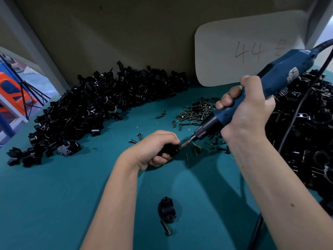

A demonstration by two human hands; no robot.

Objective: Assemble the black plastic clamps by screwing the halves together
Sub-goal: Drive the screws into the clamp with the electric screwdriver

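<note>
On the green mat (54, 204), near its middle, your left hand (155, 148) was closed around a black clamp (170, 148), fingers curled under it and thumb over the top, so most of the clamp was hidden. Your right hand (246, 107) was wrapped tight around the blue driver (259, 94), which slanted down to the left; its bit (185, 142) met the clamp's right side just beside your left thumb. Behind the bit lay a heap of screws (196, 112), with a few strays nearer your left hand. Left of the clamp a long pile of clamp halves (100, 105) curved along the mat's back edge, and right of it sat a second pile (310, 134) under the driver's cord (295, 123). Closer to you than the held clamp, a second clamp (166, 210) rested on the mat with one loose screw (165, 228) touching its near end. A white card (234, 51) marked "44" leaned behind the screws.
</note>
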